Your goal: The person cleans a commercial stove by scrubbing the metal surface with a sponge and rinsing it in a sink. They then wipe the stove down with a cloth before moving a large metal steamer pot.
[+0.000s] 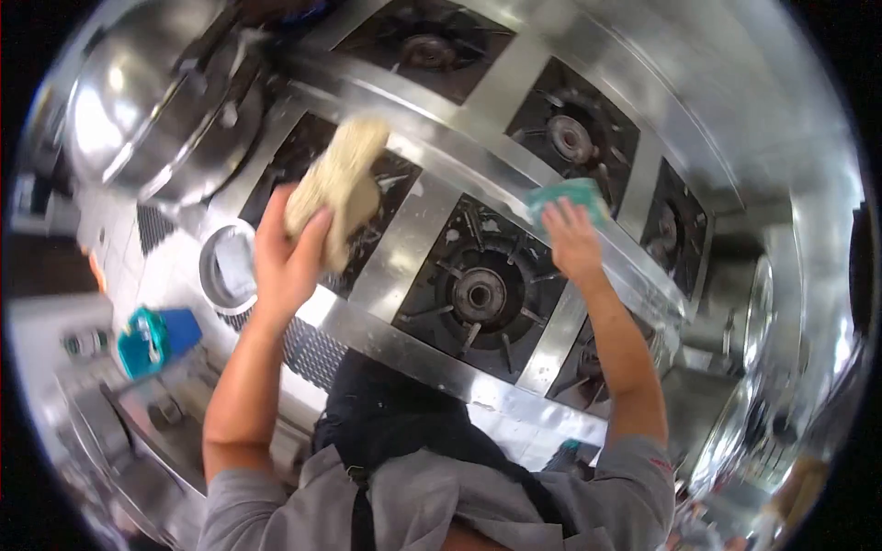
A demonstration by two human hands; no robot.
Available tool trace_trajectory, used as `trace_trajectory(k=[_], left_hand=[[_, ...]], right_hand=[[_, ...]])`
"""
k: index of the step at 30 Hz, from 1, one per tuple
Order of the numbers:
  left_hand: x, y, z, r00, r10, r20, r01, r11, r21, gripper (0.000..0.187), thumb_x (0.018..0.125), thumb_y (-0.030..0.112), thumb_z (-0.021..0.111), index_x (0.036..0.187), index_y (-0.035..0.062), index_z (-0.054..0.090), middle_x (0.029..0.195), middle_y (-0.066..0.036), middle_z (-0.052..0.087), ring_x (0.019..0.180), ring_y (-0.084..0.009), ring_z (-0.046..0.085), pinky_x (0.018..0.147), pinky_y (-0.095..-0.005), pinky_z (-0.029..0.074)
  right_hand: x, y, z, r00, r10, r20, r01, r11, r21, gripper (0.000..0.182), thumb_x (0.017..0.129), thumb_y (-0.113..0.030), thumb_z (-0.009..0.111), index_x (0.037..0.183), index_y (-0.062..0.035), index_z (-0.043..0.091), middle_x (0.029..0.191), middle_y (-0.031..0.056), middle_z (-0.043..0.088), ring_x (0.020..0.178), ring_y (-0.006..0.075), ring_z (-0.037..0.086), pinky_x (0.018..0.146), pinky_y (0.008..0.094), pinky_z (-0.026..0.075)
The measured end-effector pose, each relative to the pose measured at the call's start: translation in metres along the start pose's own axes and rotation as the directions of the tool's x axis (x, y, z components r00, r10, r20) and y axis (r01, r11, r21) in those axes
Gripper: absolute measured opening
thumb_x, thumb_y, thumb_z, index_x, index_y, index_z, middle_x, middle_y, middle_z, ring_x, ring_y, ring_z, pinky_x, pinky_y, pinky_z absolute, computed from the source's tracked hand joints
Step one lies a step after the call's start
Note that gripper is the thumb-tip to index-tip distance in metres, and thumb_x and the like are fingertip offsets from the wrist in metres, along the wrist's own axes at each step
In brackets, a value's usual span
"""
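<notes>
My left hand point(291, 259) is closed around a folded beige cloth point(342, 174), held up over the left burners of the stove. The cloth hangs forward of my fingers and is slightly blurred. On the right, my right hand point(574, 243) presses a green scouring pad point(571, 195) against the raised steel ledge point(514, 190) between the front and back burners. Its fingers lie over the pad's near edge. Between my hands is the front burner point(480, 292), with its grate bars around it.
Large steel pots point(138, 101) stand at the upper left. A round metal bowl point(213, 275) with something whitish inside sits below them. A teal container point(142, 342) is at the lower left. More steel basins point(712, 404) line the right side.
</notes>
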State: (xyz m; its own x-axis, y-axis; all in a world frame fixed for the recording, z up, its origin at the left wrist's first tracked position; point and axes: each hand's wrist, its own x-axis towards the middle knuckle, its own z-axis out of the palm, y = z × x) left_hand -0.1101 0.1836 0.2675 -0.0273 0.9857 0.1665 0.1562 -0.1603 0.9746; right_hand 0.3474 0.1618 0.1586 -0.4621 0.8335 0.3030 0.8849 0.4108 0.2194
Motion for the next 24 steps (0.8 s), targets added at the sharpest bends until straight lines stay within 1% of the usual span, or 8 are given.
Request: trace_trajectory(k=[1,6,9,11,14,17,22,24], left_hand=[[-0.035,0.001,-0.022,0.987,-0.157,0.015,0.157,0.988,-0.002,0.025,0.093,0.012,0.064,0.113,-0.0009,0.058,0.095,-0.004,0.063,0.085,-0.0083,0.057,0.074,-0.0263,0.049],[-0.229,-0.039,-0.129,0.705,-0.708,0.038,0.708,0.706,0.009,0.029,0.091,0.008,0.064,0.116,-0.0041,0.057,0.098,-0.005,0.065,0.087,-0.011,0.059,0.076,-0.0265,0.049],[-0.349,-0.089,-0.166,0.473,-0.844,-0.252,0.848,0.514,-0.127,0.031,0.092,0.009,0.061,0.119,-0.0057,0.058,0.104,-0.009,0.067,0.093,-0.0161,0.063,0.081,-0.0289,0.05],[-0.452,-0.14,-0.195,0.311,-0.878,-0.364,0.888,0.405,-0.218,0.033,0.092,0.012,0.061,0.12,-0.0057,0.059,0.106,-0.011,0.067,0.095,-0.0181,0.063,0.083,-0.0306,0.05],[-0.566,-0.175,-0.211,0.026,-0.893,-0.449,0.977,0.118,-0.177,0.039,0.089,0.019,0.063,0.119,-0.0066,0.06,0.105,-0.012,0.067,0.095,-0.0197,0.063,0.082,-0.0333,0.049],[-0.637,-0.199,-0.214,-0.047,-0.933,-0.357,0.958,0.058,-0.28,0.039,0.086,0.018,0.062,0.116,-0.0063,0.062,0.102,-0.011,0.068,0.092,-0.0204,0.063,0.08,-0.0349,0.05],[-0.543,-0.171,-0.206,-0.184,-0.926,-0.329,0.931,-0.057,-0.359,0.036,0.09,0.016,0.06,0.119,-0.0042,0.062,0.107,-0.01,0.067,0.096,-0.0187,0.063,0.084,-0.0317,0.049],[-0.527,-0.177,-0.208,0.007,-0.949,-0.315,0.871,0.16,-0.464,0.033,0.095,0.013,0.057,0.124,-0.0025,0.06,0.111,-0.008,0.066,0.1,-0.0172,0.062,0.088,-0.0297,0.047]], right_hand=[[0.005,-0.004,0.017,0.956,-0.251,0.152,0.244,0.968,0.064,0.051,0.078,-0.004,0.058,0.128,-0.005,0.061,0.126,0.0149,0.063,0.123,0.0289,0.056,0.112,0.0382,0.038],[-0.057,0.054,0.044,0.833,-0.318,0.453,0.262,0.948,0.182,0.056,0.083,-0.006,0.054,0.139,-0.007,0.051,0.134,0.0104,0.058,0.125,0.0294,0.052,0.105,0.039,0.042],[-0.053,0.068,0.025,0.779,-0.407,0.477,0.419,0.904,0.087,0.068,0.081,-0.004,0.059,0.147,-0.0086,0.041,0.128,0.0041,0.061,0.129,0.0221,0.049,0.112,0.0369,0.036],[-0.027,0.046,0.031,0.737,-0.256,0.625,0.237,0.965,0.115,0.071,0.084,-0.007,0.059,0.151,-0.0112,0.036,0.131,0.0064,0.058,0.131,0.0228,0.047,0.113,0.0365,0.035],[0.063,-0.002,0.075,0.591,-0.249,0.768,0.518,0.846,-0.124,0.064,0.087,-0.013,0.058,0.147,-0.0035,0.04,0.139,0.0125,0.052,0.137,0.0258,0.042,0.118,0.0351,0.028],[0.177,-0.055,0.086,0.606,-0.584,0.541,0.781,0.565,-0.265,0.057,0.089,-0.016,0.053,0.141,0.0047,0.045,0.147,0.016,0.045,0.143,0.0272,0.034,0.121,0.0356,0.02],[0.358,-0.156,0.15,0.677,-0.606,0.418,0.736,0.542,-0.407,0.056,0.092,-0.02,0.046,0.144,0.0,0.045,0.155,0.0108,0.039,0.147,0.0238,0.028,0.121,0.0396,0.017],[0.426,-0.187,0.175,0.669,-0.634,0.388,0.74,0.517,-0.431,0.054,0.092,-0.019,0.047,0.143,0.0003,0.046,0.153,0.013,0.04,0.146,0.0247,0.03,0.122,0.0394,0.016]])
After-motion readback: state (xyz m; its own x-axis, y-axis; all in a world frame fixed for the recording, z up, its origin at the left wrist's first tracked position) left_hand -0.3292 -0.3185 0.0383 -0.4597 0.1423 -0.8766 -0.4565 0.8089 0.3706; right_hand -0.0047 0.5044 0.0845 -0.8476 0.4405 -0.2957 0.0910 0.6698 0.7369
